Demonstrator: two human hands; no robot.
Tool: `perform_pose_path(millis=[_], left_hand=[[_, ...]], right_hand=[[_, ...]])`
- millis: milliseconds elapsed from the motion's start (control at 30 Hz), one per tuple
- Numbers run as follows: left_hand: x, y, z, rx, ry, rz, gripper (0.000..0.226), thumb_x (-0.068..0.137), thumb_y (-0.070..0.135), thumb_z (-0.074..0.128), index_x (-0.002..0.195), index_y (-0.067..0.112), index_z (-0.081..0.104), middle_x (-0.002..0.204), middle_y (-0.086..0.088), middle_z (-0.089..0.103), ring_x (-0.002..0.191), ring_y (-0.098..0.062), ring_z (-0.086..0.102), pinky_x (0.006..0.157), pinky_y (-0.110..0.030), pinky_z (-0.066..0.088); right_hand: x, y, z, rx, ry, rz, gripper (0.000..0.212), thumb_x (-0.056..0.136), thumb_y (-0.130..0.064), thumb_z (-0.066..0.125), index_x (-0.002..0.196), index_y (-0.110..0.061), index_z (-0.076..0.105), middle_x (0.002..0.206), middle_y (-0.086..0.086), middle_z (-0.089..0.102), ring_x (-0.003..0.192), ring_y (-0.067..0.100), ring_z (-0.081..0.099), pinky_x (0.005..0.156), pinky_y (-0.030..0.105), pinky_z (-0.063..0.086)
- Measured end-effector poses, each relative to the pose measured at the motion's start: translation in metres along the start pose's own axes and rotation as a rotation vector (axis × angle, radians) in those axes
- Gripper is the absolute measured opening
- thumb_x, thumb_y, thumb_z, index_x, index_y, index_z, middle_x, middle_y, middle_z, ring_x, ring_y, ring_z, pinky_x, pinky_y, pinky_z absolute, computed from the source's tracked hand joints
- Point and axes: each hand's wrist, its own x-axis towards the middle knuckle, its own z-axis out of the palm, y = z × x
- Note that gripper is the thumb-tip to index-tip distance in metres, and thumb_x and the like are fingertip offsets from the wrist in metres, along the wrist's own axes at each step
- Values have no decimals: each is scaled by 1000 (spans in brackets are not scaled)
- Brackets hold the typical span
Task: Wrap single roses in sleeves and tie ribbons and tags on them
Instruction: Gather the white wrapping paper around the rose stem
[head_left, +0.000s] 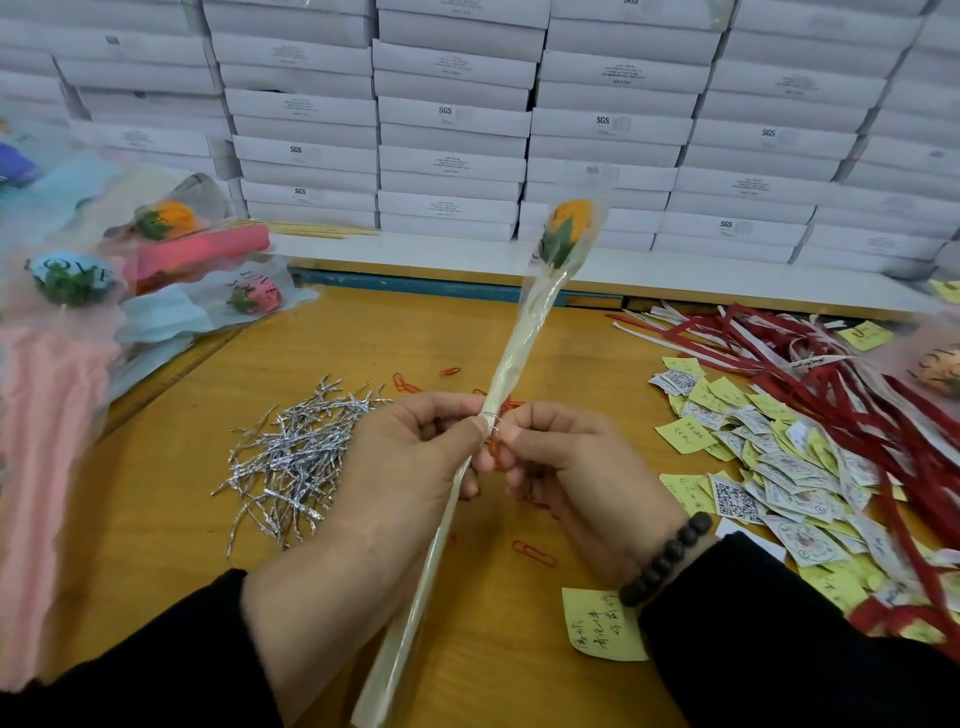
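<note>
step: twisting tie on sleeved rose (565, 228) | stem axis ran near-left to far-right, held above table (363, 338) | left hand (415, 457) gripped stem | right hand (561, 457) pinched silver twist tie (491, 417) right beside it | ribbons (779, 353) lay right, nearer right hand

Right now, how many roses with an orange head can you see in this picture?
2. One orange rose is in the clear sleeve that both hands hold above the table; another lies in the wrapped pile at left. More may be hidden there.
</note>
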Motion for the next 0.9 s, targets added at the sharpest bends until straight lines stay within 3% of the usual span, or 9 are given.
perform_pose_path(millis=[133,300,400,467,633,733,900], left_hand=[[-3,-2,0,-85,0,-79,10,84,10,61,86,3,68,52,-6,56,40,-9,46,40,-14,40],[0,-1,0,-168,15,-197,5,82,1,61,84,1,66,49,-8,60,36,-9,51,37,-15,43],[1,0,-2,-198,23,-227,5,84,-1,58,83,1,63,50,-8,62,37,-9,55,39,-14,45],[2,0,-3,-197,27,-232,5,84,-1,58,82,2,62,49,-8,62,35,-8,53,37,-13,43],[2,-1,-3,-211,4,-246,4,84,1,58,85,1,62,51,-10,60,39,-11,52,38,-15,43],[2,-1,-3,-206,-5,-227,7,85,0,57,88,-1,62,53,-10,61,42,-11,55,40,-15,44],[1,-2,-2,-195,-7,-234,12,85,0,56,93,-4,63,58,-12,61,45,-12,56,40,-16,44]], right_hand=[[1,0,-2,-66,-20,-9,23,90,0,50,69,-10,55,61,3,52,50,7,48,53,19,40],[1,2,-4,-166,-27,-55,17,89,-5,55,74,-12,58,64,0,56,57,8,52,59,21,46],[0,7,-2,-459,49,-258,6,85,-13,62,86,-17,57,77,-6,58,70,7,53,69,27,49],[-1,11,-2,-721,109,-465,14,83,-13,64,91,-19,54,85,-8,55,78,7,52,72,28,49],[-6,10,-1,-1266,261,-885,10,76,-5,68,84,-9,62,81,3,57,72,19,54,60,32,47],[-8,10,0,-1365,319,-962,6,76,-2,69,77,-6,64,73,7,59,64,23,55,56,35,47],[-7,10,-4,-1320,254,-973,8,74,2,70,73,-4,66,72,9,61,65,26,59,57,35,50]])
